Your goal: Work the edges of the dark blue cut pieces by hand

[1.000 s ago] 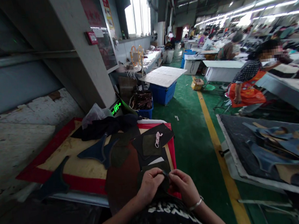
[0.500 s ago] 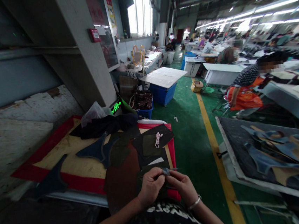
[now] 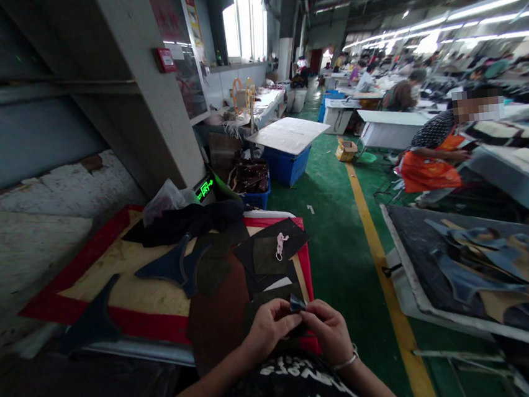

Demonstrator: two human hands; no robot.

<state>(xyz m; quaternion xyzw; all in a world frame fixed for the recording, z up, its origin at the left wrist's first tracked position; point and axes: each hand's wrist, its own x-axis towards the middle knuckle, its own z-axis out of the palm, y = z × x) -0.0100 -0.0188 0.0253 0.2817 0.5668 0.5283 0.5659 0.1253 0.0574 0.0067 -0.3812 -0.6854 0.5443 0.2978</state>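
My left hand [image 3: 268, 330] and my right hand [image 3: 331, 332] meet at the near edge of a red-bordered board [image 3: 117, 322], both pinching one small dark piece of cut material [image 3: 296, 303] whose tip sticks up between the fingers. A bracelet circles my right wrist. Beyond the hands, several dark cut pieces [image 3: 172, 266] and a large brown piece [image 3: 220, 318] lie on the board. A small pink-white bit of string [image 3: 279, 246] rests on a dark piece further back.
A grey pillar [image 3: 151, 91] and a plastic bag [image 3: 167, 201] stand behind the board. Right of a green aisle with a yellow line [image 3: 384, 274] lies another board with blue cut pieces [image 3: 486, 264]. A seated person in an orange apron [image 3: 429, 164] works beyond it.
My hands have stayed together on the small piece, working it slightly upward so its tip now shows above the fingers. The view shifted a little.
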